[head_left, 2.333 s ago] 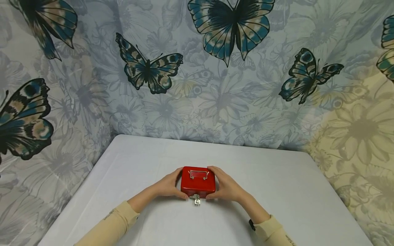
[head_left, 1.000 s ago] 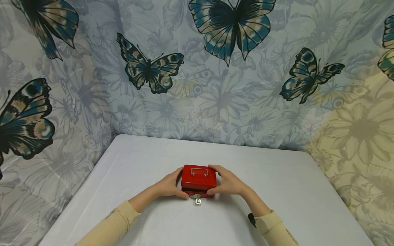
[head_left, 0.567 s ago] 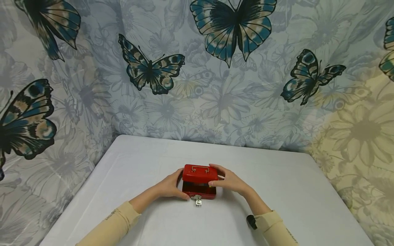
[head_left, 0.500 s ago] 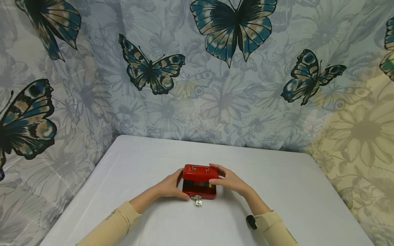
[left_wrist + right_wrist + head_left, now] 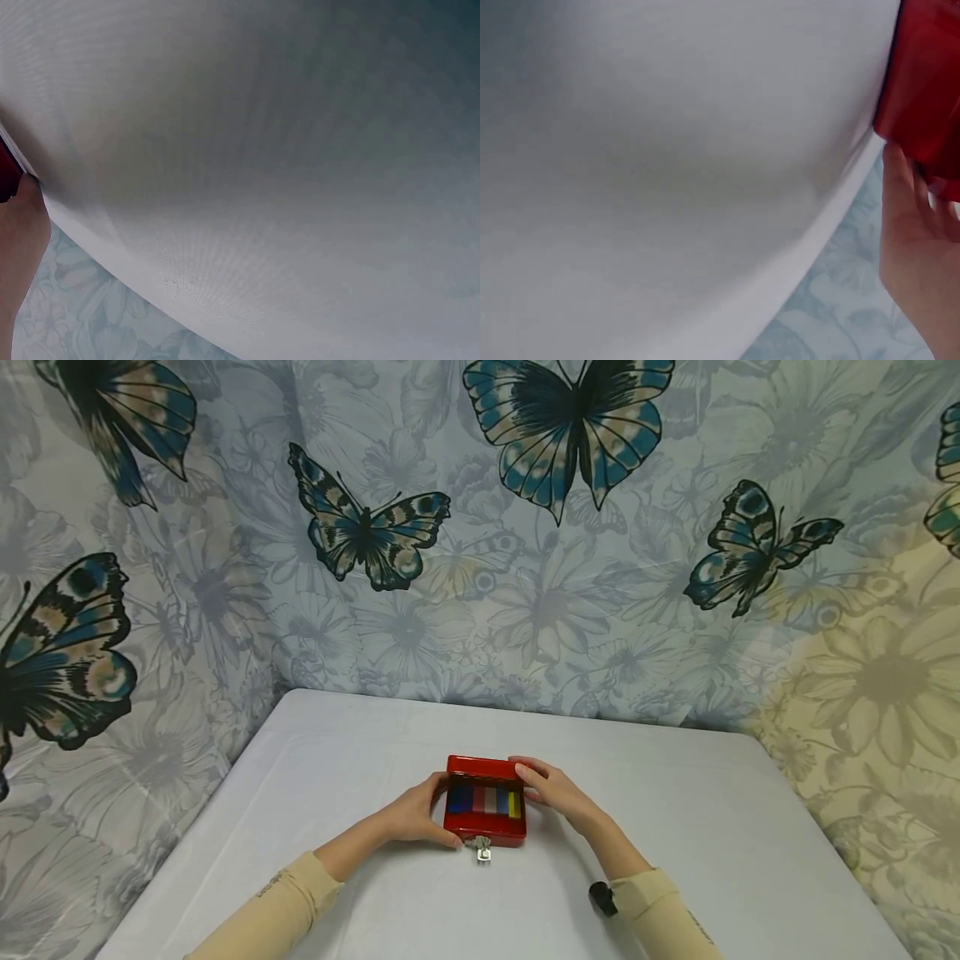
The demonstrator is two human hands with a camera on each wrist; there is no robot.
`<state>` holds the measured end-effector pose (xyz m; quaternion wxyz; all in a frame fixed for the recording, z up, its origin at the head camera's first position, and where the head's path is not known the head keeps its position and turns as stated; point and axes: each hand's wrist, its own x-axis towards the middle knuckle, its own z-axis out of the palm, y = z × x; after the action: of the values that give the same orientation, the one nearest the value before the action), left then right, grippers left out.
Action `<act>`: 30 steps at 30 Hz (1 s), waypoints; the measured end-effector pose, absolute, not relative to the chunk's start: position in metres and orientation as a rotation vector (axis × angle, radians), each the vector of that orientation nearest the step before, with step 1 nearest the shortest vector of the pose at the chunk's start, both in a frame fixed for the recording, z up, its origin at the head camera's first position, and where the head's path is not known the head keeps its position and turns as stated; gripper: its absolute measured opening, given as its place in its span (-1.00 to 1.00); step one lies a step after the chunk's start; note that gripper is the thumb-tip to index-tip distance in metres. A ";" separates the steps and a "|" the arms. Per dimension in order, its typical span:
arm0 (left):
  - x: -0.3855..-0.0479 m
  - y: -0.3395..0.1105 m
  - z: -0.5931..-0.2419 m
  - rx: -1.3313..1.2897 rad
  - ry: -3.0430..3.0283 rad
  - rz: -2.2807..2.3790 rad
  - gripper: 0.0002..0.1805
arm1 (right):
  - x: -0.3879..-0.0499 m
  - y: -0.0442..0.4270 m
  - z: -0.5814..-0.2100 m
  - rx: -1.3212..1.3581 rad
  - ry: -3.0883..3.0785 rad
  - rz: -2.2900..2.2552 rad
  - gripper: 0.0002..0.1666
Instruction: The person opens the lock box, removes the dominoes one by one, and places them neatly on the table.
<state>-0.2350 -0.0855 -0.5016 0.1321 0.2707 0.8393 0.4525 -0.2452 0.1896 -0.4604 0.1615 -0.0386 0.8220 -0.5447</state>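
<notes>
A small red metal cash box [image 5: 483, 828] stands on the table with its lid [image 5: 482, 767] raised and tilted back. Inside lie several coloured strips [image 5: 491, 800]: blue, red, pale and yellow. A silver padlock [image 5: 483, 852] hangs at the front. My left hand [image 5: 412, 812] holds the box's left side, thumb at the front corner, fingers behind. My right hand [image 5: 555, 789] pinches the lid at its right edge. Only a dark red sliver of the box shows beside the left thumb in the left wrist view; the right wrist view shows red metal [image 5: 926, 90] above the right fingers.
A white-covered table [image 5: 360, 735] spreads around the box on all sides. Behind it and along both sides rise walls with a butterfly and flower print [image 5: 408, 652]. A black band [image 5: 602, 898] shows by the right cuff.
The lid has swung from closed to upright, with my right hand going up and back along with it. The coloured strips inside have come into view. My left hand stays at the box's side.
</notes>
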 end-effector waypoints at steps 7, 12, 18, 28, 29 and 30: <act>-0.235 -0.086 -0.502 0.792 2.440 1.312 0.15 | -0.249 0.184 -0.459 0.055 2.377 -1.565 -0.02; -0.235 -0.086 -0.502 0.802 2.444 1.305 0.15 | -0.253 0.182 -0.461 0.127 2.359 -1.580 0.02; -0.234 -0.085 -0.499 0.809 2.417 1.346 0.11 | -0.257 0.178 -0.461 0.205 2.336 -1.600 0.15; -0.235 -0.085 -0.500 0.767 2.435 1.310 0.15 | -0.262 0.173 -0.458 0.268 2.320 -1.591 0.21; -0.234 -0.085 -0.500 0.762 2.436 1.307 0.15 | -0.262 0.173 -0.458 0.273 2.316 -1.594 0.22; -0.234 -0.085 -0.500 0.757 2.437 1.302 0.16 | -0.263 0.173 -0.459 0.272 2.314 -1.595 0.23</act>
<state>-0.2343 -0.0852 -0.4996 0.1379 0.2616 0.8425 0.4502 -0.2626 0.1731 -0.4586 0.1582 0.0952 0.8092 -0.5578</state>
